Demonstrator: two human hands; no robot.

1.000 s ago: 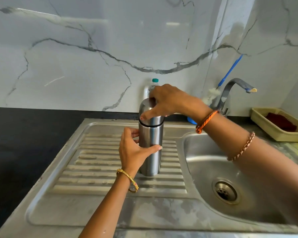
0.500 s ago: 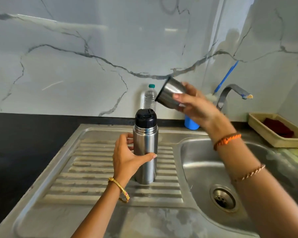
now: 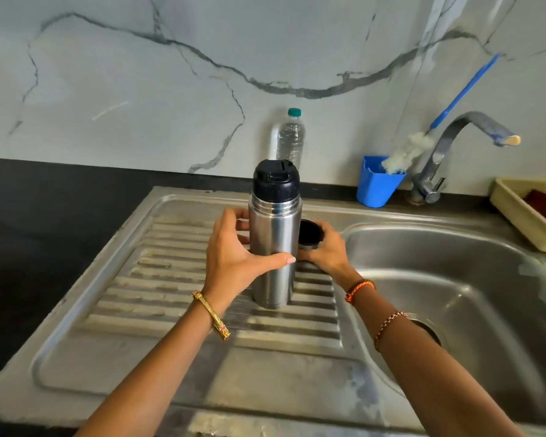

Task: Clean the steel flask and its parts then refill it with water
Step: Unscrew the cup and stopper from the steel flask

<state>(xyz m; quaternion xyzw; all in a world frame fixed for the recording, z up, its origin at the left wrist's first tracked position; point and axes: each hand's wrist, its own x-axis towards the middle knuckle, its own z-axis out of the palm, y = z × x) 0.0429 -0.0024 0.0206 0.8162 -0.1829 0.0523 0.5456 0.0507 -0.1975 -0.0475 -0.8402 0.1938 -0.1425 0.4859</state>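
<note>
Standing upright on the ribbed drainboard (image 3: 177, 298) of the steel sink (image 3: 454, 279), the steel flask (image 3: 273, 257) carries its black stopper (image 3: 276, 181) on top, with its outer cap off. The left hand (image 3: 234, 257) grips the flask's body at mid-height, thumb across the front and fingers (image 3: 234, 216) curled round the far side. Just to the right of the flask, the right hand (image 3: 325, 250) holds the steel cup-cap (image 3: 309, 234), mouth up so that its dark inside shows, low over the drainboard; its fingers wrap the cap's side, and whether the cap already rests on the steel cannot be told, since the hand and the flask cover its base.

Behind the flask, against the marble wall (image 3: 139, 89), stands a clear plastic bottle (image 3: 291, 140) with a green cap. Further right, a blue holder (image 3: 377, 181) sits on the bench, with a blue-handled bottle brush (image 3: 454, 99) leaning out of it beside the curved tap (image 3: 460, 134). At the far right edge, a cream tray (image 3: 517, 212) holds something dark red. The sink basin (image 3: 454, 279) lies right of the drainboard, its drain partly hidden behind the right forearm. Bracelets sit on both wrists.
</note>
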